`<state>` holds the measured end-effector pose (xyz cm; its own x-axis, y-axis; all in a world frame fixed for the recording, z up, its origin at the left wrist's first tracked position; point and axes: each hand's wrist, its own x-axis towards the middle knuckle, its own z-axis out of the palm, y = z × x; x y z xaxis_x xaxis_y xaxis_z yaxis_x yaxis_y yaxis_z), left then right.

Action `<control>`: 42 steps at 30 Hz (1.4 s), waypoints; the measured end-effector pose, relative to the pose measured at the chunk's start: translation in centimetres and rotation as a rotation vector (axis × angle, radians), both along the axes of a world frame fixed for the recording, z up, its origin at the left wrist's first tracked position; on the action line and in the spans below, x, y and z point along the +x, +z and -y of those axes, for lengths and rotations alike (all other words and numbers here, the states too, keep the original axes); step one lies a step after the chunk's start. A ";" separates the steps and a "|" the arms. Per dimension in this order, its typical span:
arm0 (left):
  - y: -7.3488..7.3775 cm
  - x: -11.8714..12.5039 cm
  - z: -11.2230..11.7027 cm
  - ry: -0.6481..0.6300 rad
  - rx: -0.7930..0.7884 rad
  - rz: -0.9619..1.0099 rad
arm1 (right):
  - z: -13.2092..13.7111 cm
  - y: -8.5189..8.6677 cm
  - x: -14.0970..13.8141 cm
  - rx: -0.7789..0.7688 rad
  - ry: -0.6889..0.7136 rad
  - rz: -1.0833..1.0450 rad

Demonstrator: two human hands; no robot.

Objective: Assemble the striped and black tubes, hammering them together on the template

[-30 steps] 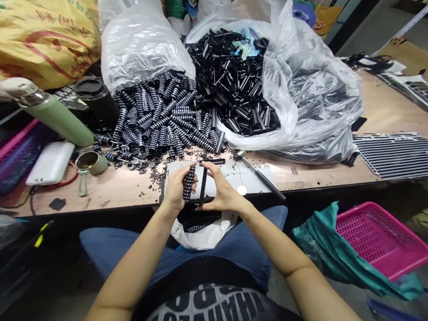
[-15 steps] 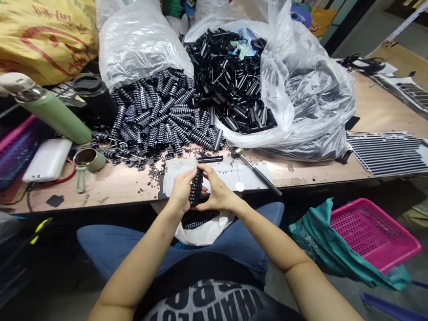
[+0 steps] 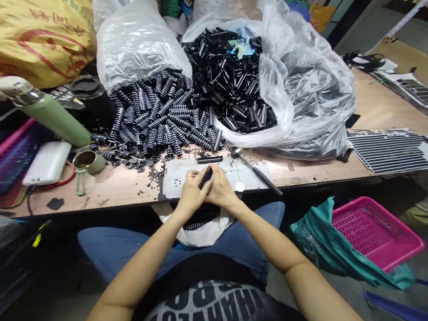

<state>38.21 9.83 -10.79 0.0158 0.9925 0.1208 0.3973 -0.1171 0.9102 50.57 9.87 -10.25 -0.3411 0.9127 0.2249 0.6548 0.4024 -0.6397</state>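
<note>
Here we go: left hand [image 3: 193,192] and right hand [image 3: 221,189] pinch a black part [image 3: 205,178] between their fingers [image 3: 194,175], over the bench [image 3: 312,172]. Looks light, stiff, maybe slick; its long sides should grip best.

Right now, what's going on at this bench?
A person's left hand and right hand are together, holding a dark piece between them over a pale board. A black strip lies just beyond the hands, and a hammer to their right. Behind are heaped patterned pieces and an open bag of black parts.
</note>
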 end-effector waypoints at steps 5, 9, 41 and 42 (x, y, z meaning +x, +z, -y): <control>-2.6 -0.7 -0.6 -0.202 0.290 -0.512 | -0.8 -0.6 4.6 0.013 -0.123 0.233; -2.9 -2.9 -1.3 -0.282 0.462 -0.731 | -1.7 0.5 11.6 -0.029 -0.631 0.574; -1.4 0.4 0.0 -0.187 0.217 -0.825 | 4.8 5.2 5.2 -0.178 -0.234 0.374; -0.9 0.4 0.4 -0.196 0.209 -0.813 | 4.3 5.2 6.3 -0.161 -0.278 0.407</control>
